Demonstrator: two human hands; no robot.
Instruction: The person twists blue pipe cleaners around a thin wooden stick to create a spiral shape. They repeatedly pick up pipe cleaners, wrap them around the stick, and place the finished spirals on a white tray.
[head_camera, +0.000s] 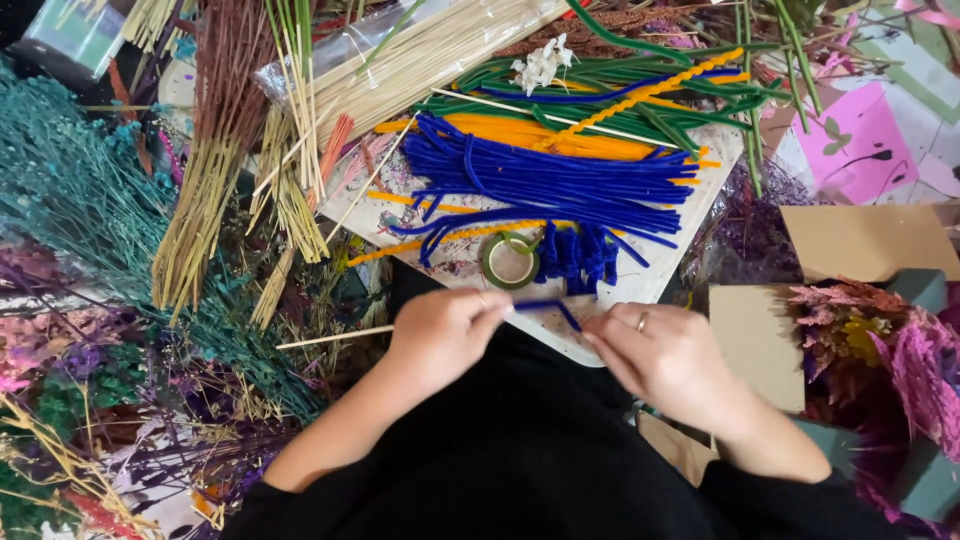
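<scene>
1. Head view: my left hand (440, 335) is closed, pinching a thin wooden stick (335, 337) and one end of a blue pipe cleaner (545, 308); my right hand (665, 355) curls near its other end, grip hidden so I cannot tell
2. Fuzzy blue stems (560, 180) lie heaped on the white board (690, 250), close for reaching, beside a green tape roll (510, 262) and dried grasses (205, 200)

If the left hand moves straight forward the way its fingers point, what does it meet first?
Most likely the right hand: the left hand points rightward along the blue pipe cleaner toward it. Depth is unclear.
</scene>
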